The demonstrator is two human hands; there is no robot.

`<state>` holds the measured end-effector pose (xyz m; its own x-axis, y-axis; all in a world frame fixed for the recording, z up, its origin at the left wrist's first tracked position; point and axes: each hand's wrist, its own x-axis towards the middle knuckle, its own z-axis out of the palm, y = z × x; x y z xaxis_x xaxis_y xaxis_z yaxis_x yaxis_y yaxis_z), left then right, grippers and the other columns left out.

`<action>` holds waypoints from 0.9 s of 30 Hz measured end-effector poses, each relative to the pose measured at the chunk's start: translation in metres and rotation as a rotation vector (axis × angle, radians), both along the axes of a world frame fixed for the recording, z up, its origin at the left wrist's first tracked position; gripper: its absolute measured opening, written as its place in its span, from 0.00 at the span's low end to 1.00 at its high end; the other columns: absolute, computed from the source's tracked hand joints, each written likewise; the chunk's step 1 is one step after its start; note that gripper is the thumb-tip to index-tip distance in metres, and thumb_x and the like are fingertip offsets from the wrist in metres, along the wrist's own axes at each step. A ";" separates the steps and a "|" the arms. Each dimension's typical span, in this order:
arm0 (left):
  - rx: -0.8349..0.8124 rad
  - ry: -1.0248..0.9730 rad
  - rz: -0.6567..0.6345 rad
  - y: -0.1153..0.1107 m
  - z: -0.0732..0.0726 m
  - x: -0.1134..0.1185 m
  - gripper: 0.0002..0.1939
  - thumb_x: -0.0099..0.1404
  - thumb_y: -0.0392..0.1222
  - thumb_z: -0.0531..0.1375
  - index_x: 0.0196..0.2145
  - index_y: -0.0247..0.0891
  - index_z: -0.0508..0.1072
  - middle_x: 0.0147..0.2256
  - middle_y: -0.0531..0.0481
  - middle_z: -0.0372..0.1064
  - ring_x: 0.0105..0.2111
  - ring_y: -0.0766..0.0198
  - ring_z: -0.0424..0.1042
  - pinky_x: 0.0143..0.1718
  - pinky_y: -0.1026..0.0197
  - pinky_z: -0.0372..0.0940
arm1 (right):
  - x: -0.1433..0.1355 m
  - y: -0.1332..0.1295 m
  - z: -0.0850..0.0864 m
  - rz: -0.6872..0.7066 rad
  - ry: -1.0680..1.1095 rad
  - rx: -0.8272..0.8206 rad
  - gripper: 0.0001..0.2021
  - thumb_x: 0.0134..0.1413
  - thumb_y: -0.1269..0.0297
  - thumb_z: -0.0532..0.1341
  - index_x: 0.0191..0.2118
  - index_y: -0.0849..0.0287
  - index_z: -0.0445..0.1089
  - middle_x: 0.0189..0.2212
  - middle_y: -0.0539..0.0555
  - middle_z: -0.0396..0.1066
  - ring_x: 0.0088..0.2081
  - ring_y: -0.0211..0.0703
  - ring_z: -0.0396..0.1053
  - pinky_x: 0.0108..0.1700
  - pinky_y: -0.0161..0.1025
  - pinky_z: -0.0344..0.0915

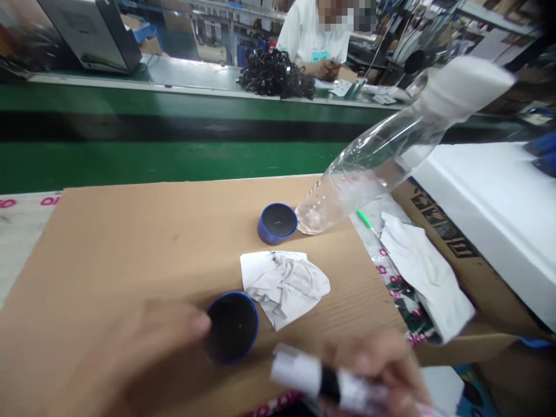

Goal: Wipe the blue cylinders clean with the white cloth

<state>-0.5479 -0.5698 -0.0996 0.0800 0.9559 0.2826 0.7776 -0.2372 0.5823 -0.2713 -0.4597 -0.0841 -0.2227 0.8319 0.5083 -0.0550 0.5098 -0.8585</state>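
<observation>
Currently my left grip [160,330], blurred at the lower left of the frame, meets the left edge of a round, black-topped, blue-rimmed piece [233,327]; I cannot tell whether it pinches or merely touches. That piece sits at lower centre on a flat brown cardboard sheet [130,243], just beside a crumpled white cloth [295,284]. I judge it stiff and fairly light, its top perhaps easily marked, so the blue sides look like the better hold. My right grip [377,365], at lower right, is wrapped around a black-banded white tube [297,369], probably light, rigid and smooth, best held along its barrel.
</observation>
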 end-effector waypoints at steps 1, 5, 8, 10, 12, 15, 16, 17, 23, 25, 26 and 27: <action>-0.013 0.008 0.007 0.008 0.004 0.000 0.25 0.65 0.67 0.68 0.54 0.53 0.83 0.42 0.44 0.85 0.46 0.42 0.85 0.45 0.46 0.85 | 0.010 0.014 0.001 -0.160 -0.076 0.072 0.15 0.82 0.49 0.56 0.42 0.49 0.70 0.19 0.40 0.65 0.13 0.36 0.63 0.16 0.32 0.66; -0.033 0.042 0.027 0.034 0.013 0.006 0.33 0.64 0.64 0.71 0.63 0.55 0.80 0.56 0.42 0.84 0.61 0.35 0.79 0.59 0.40 0.81 | 0.051 0.089 -0.013 -0.462 -0.354 0.184 0.14 0.66 0.68 0.71 0.55 0.53 0.79 0.46 0.57 0.83 0.46 0.53 0.83 0.49 0.50 0.82; -0.032 0.073 -0.003 0.038 0.006 0.007 0.36 0.63 0.56 0.73 0.68 0.57 0.77 0.64 0.43 0.80 0.66 0.33 0.76 0.64 0.38 0.78 | 0.069 0.125 -0.035 -0.364 -0.577 0.200 0.21 0.68 0.67 0.61 0.61 0.59 0.81 0.62 0.71 0.79 0.65 0.76 0.76 0.63 0.79 0.72; -0.033 0.089 -0.049 0.035 -0.003 0.004 0.38 0.65 0.51 0.73 0.71 0.60 0.72 0.69 0.45 0.76 0.69 0.35 0.74 0.65 0.39 0.78 | 0.071 0.128 -0.048 -0.372 -0.640 0.223 0.24 0.71 0.67 0.56 0.65 0.64 0.79 0.68 0.76 0.73 0.71 0.80 0.70 0.66 0.85 0.67; -0.031 0.057 -0.015 0.035 -0.012 -0.002 0.37 0.68 0.53 0.70 0.72 0.62 0.67 0.73 0.47 0.72 0.71 0.37 0.73 0.65 0.39 0.78 | 0.068 0.118 -0.056 -0.401 -0.662 0.249 0.23 0.75 0.66 0.56 0.68 0.64 0.75 0.70 0.77 0.70 0.72 0.76 0.69 0.65 0.81 0.68; 0.010 0.065 0.248 0.050 -0.015 -0.025 0.31 0.69 0.63 0.67 0.67 0.58 0.71 0.61 0.47 0.84 0.55 0.37 0.87 0.49 0.41 0.87 | 0.065 0.102 -0.057 -0.470 -0.632 0.308 0.17 0.77 0.64 0.59 0.64 0.60 0.76 0.66 0.73 0.73 0.67 0.68 0.72 0.63 0.71 0.72; 0.047 0.141 0.368 0.061 -0.013 -0.037 0.28 0.68 0.66 0.67 0.61 0.56 0.75 0.49 0.50 0.89 0.43 0.39 0.90 0.37 0.45 0.87 | 0.065 0.100 -0.056 -0.492 -0.611 0.330 0.14 0.77 0.64 0.59 0.60 0.59 0.77 0.63 0.71 0.75 0.65 0.63 0.74 0.62 0.66 0.72; 0.087 0.194 0.477 0.074 -0.009 -0.052 0.28 0.66 0.68 0.68 0.57 0.53 0.77 0.41 0.49 0.90 0.36 0.38 0.90 0.29 0.46 0.84 | 0.066 0.100 -0.055 -0.509 -0.589 0.349 0.12 0.78 0.65 0.59 0.57 0.57 0.78 0.60 0.68 0.77 0.62 0.59 0.76 0.61 0.60 0.73; 0.260 0.386 0.614 0.171 0.027 -0.148 0.39 0.70 0.76 0.61 0.55 0.35 0.78 0.51 0.36 0.80 0.55 0.38 0.81 0.53 0.33 0.74 | 0.074 0.115 -0.052 -0.510 -0.536 0.423 0.09 0.77 0.69 0.59 0.49 0.55 0.79 0.49 0.57 0.82 0.50 0.44 0.81 0.53 0.40 0.76; 0.284 0.452 0.562 0.196 0.036 -0.165 0.26 0.78 0.63 0.64 0.58 0.38 0.78 0.59 0.39 0.76 0.60 0.43 0.76 0.61 0.35 0.72 | 0.074 0.116 -0.051 -0.501 -0.534 0.450 0.09 0.77 0.69 0.60 0.48 0.54 0.79 0.48 0.55 0.83 0.49 0.42 0.82 0.53 0.38 0.76; 0.282 0.479 0.520 0.206 0.040 -0.170 0.21 0.79 0.57 0.65 0.59 0.40 0.78 0.62 0.39 0.75 0.62 0.44 0.75 0.63 0.36 0.71 | 0.074 0.116 -0.050 -0.497 -0.531 0.461 0.09 0.76 0.69 0.60 0.48 0.54 0.79 0.47 0.54 0.83 0.48 0.42 0.82 0.53 0.37 0.76; 0.271 0.502 0.472 0.216 0.043 -0.172 0.18 0.81 0.51 0.65 0.60 0.38 0.77 0.64 0.39 0.74 0.62 0.46 0.76 0.64 0.36 0.71 | 0.074 0.115 -0.050 -0.496 -0.526 0.468 0.09 0.76 0.70 0.60 0.47 0.54 0.79 0.46 0.53 0.83 0.48 0.41 0.82 0.53 0.37 0.76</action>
